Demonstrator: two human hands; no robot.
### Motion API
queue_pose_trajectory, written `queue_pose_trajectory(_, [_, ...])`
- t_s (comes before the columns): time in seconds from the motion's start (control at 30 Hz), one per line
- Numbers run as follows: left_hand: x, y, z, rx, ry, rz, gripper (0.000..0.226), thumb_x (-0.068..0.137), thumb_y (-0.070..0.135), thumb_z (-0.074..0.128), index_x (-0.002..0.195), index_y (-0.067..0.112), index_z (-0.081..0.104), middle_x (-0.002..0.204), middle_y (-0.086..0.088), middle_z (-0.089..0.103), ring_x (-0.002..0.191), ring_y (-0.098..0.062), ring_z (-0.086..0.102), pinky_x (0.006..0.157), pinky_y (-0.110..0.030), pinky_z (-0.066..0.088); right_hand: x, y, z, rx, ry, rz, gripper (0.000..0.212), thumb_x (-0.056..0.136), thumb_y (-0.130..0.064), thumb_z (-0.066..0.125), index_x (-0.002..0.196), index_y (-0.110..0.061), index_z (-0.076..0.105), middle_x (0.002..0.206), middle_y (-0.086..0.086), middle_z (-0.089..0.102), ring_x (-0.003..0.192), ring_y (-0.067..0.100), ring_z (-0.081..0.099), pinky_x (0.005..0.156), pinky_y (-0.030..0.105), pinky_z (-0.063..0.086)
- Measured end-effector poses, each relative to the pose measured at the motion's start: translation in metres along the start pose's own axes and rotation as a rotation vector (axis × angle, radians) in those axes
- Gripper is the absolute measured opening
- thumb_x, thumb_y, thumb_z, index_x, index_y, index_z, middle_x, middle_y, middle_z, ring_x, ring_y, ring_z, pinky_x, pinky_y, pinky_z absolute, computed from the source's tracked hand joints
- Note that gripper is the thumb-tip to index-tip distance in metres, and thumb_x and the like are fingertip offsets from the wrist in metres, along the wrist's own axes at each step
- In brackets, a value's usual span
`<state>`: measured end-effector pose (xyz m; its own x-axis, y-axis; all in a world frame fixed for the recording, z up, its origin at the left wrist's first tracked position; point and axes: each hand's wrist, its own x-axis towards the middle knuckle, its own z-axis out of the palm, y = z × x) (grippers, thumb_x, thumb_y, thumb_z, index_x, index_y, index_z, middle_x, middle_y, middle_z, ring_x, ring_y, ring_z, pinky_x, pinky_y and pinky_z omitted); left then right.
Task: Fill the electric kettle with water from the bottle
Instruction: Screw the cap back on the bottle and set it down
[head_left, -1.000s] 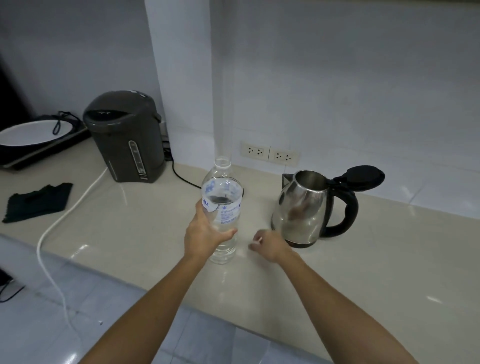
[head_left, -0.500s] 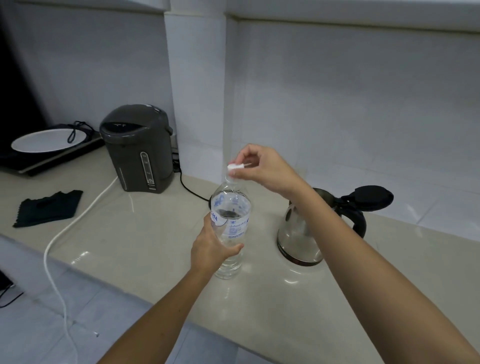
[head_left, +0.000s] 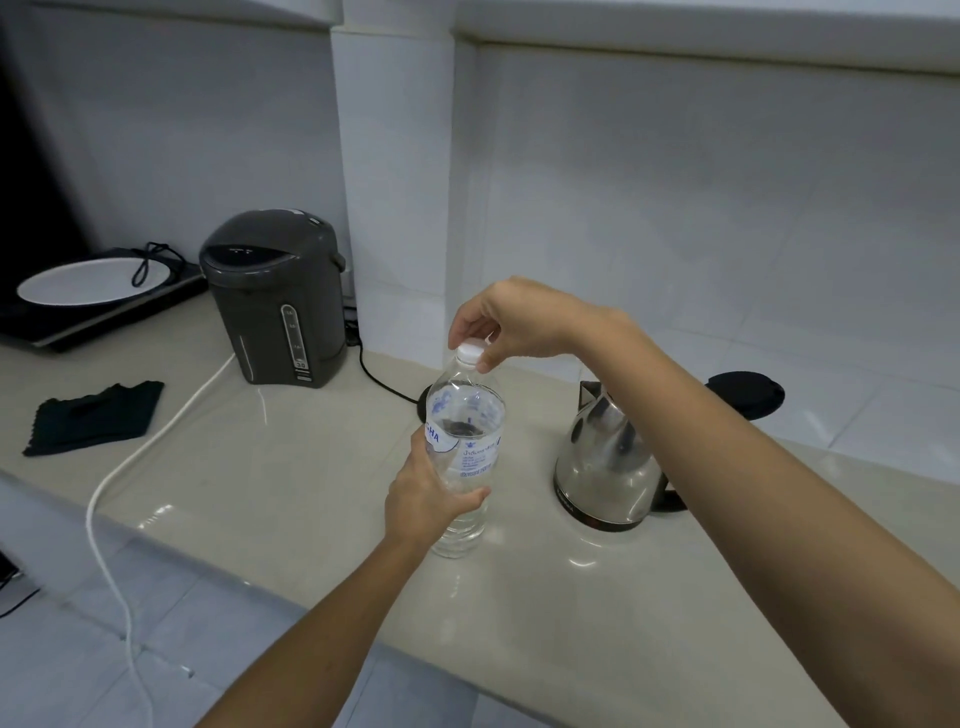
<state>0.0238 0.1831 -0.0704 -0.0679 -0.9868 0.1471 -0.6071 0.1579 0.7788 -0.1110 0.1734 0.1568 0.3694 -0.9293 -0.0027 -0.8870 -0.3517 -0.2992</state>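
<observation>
Two hands (head_left: 511, 325) on one bottle (head_left: 464, 447)

A clear water bottle (head_left: 464, 457) is held upright on the counter (head_left: 291, 467) by the left hand (head_left: 423, 501). Its white cap (head_left: 469, 351) is pinched by the right hand (head_left: 511, 325), beside a steel kettle (head_left: 605, 467) with its lid open.

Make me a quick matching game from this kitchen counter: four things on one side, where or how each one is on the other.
1. bottle cap
2. kettle lid
3. dark cloth
4. white plate

A. flipped open
B. lying flat on the counter's left side
C. pinched by the right hand
D. on the black appliance at far left

Pairs: 1-C, 2-A, 3-B, 4-D
</observation>
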Motion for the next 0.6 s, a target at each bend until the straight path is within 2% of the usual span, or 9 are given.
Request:
queue_pose_trajectory(0.13, [0.0,-0.002,0.0,-0.003,-0.002,0.008,0.103,0.056,0.049,0.087,0.138,0.021,0.03,0.122,0.001,0.061,0.111,-0.022,0.061,0.091,-0.038,0.052,0.006,-0.01,-0.008,-0.181,-0.066,-0.037,0.037,0.076,-0.007,0.077,0.11,-0.02,0.07,0.089,-0.009,0.065,0.086,0.006,0.058,0.069,0.015,0.045])
queue_pose_trajectory(0.23, [0.001,-0.002,0.0,-0.005,-0.01,0.004,0.103,0.056,0.049,0.087,0.138,0.022,0.029,0.122,0.002,0.06,0.111,-0.022,0.061,0.091,-0.036,0.052,0.009,-0.014,-0.011,-0.235,-0.113,-0.047,0.037,0.075,-0.004,0.076,0.108,-0.02,0.071,0.093,-0.005,0.068,0.091,0.012,0.063,0.08,0.025,0.051])
queue_pose_trajectory(0.4, [0.001,-0.004,0.001,-0.003,-0.01,0.001,0.103,0.056,0.051,0.086,0.137,0.023,0.03,0.12,0.004,0.061,0.108,-0.021,0.061,0.086,-0.032,0.052,0.009,-0.012,-0.01,-0.239,-0.109,-0.04,0.037,0.073,-0.009,0.079,0.107,-0.021,0.07,0.099,-0.005,0.07,0.095,0.012,0.065,0.083,0.028,0.052])
queue_pose_trajectory(0.5, [0.001,-0.004,0.001,0.005,-0.009,0.001,0.105,0.056,0.051,0.086,0.139,0.022,0.029,0.123,0.003,0.06,0.112,-0.022,0.06,0.09,-0.034,0.052,0.009,-0.01,-0.006,-0.215,-0.073,-0.03,0.038,0.072,-0.014,0.081,0.109,-0.019,0.07,0.101,-0.005,0.071,0.088,0.009,0.061,0.08,0.025,0.05])
queue_pose_trajectory(0.6, [0.001,-0.003,0.001,0.005,-0.018,-0.001,0.105,0.057,0.05,0.086,0.14,0.022,0.028,0.123,0.002,0.06,0.113,-0.022,0.06,0.092,-0.036,0.052,0.008,-0.004,-0.007,-0.146,-0.085,-0.034,0.036,0.074,-0.011,0.08,0.107,-0.021,0.07,0.095,-0.014,0.069,0.086,0.003,0.062,0.071,0.012,0.047])
